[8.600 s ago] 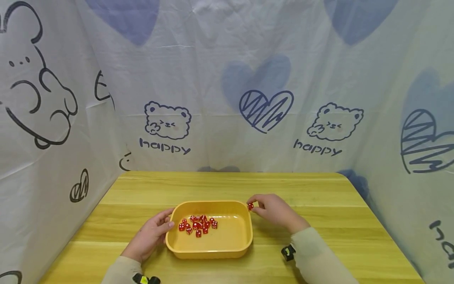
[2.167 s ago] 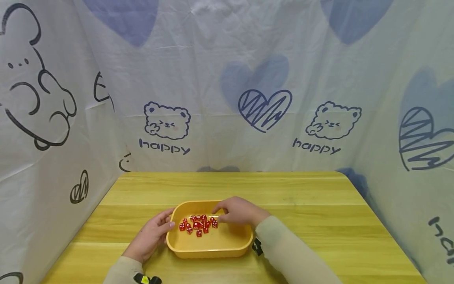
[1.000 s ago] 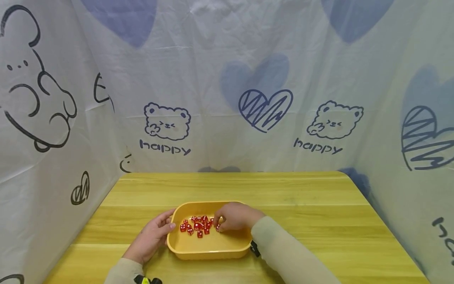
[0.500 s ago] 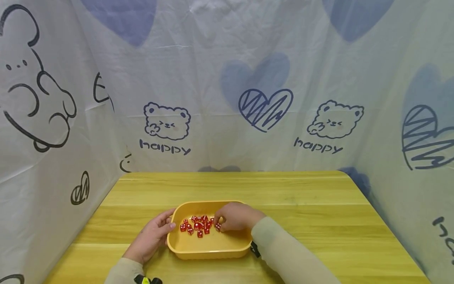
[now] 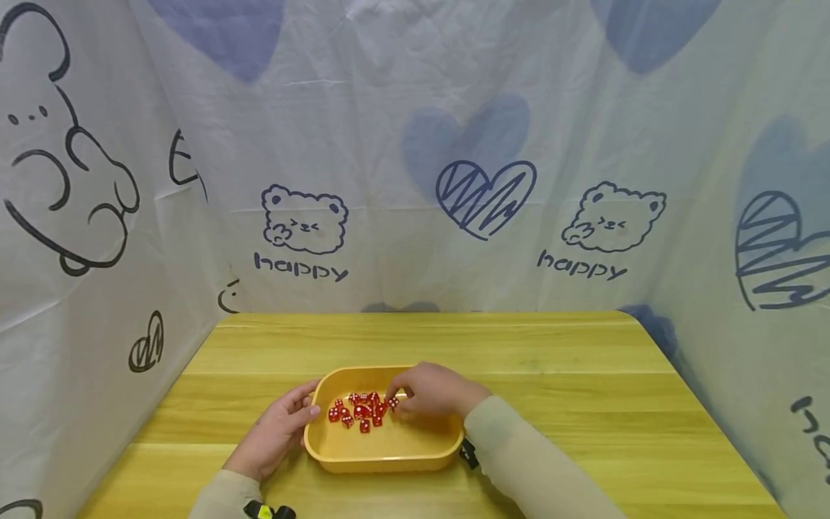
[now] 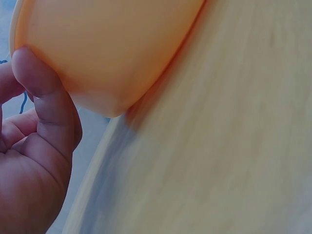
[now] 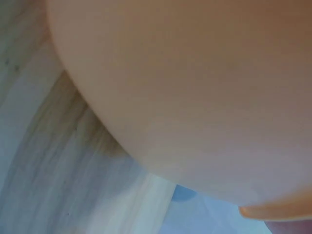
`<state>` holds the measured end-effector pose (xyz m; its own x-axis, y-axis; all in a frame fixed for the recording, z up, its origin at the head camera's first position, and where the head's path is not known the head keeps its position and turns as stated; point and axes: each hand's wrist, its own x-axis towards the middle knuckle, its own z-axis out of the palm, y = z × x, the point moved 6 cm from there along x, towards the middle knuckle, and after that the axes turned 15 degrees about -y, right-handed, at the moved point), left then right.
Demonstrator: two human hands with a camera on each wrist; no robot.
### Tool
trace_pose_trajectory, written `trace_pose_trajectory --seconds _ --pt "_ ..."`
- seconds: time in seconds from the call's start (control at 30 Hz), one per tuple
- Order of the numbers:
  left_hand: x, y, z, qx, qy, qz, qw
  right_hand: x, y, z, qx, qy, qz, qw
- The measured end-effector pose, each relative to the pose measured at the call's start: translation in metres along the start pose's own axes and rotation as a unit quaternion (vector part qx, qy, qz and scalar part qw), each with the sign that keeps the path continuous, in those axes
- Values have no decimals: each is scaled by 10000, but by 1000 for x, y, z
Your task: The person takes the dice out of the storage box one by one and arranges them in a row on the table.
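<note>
Several red dice with white pips [image 5: 364, 426] lie in a loose cluster in the left half of a yellow plastic tub [image 5: 382, 465]. The right hand [image 5: 436, 389] reaches over the tub's right side and pinches one red die [image 5: 393, 404] between thumb and forefinger, at the right end of the cluster. At the tub's left end the left hand [image 5: 277, 427] holds the rim, thumb by the edge and fingers along the outside. The left wrist view shows its thumb [image 6: 36, 73] against the tub's wall. In the right wrist view the tub's outer wall [image 7: 185, 97] hides most of that hand.
The tub stands on a wood-grain table [image 5: 551, 360] near its front. A white curtain [image 5: 402, 267] with hearts and bears hangs behind the table and along both sides. A black wrist camera [image 5: 468, 454] sits close to the tub's right end.
The right hand earlier held a die outside the tub's right rim. It then reached in among the dice, and over the last half second its pinched die has moved slightly back and left. The left hand stays put.
</note>
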<state>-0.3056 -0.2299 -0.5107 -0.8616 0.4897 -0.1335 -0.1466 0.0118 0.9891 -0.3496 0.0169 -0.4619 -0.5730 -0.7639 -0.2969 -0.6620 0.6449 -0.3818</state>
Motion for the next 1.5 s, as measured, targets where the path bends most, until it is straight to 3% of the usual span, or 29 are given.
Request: trace_pose_trajectory --seconds 0.93,1.3,1.5 --pt "0 2 1 -9 -180 105 9998 -35 13 -28 168 430 176 9988" --pt "-1 1 0 13 -55 36 10000 -51 33 -33 482 524 532 9960" --pt "-1 2 0 49 -95 85 9999 -64 45 -35 364 621 626 9954"
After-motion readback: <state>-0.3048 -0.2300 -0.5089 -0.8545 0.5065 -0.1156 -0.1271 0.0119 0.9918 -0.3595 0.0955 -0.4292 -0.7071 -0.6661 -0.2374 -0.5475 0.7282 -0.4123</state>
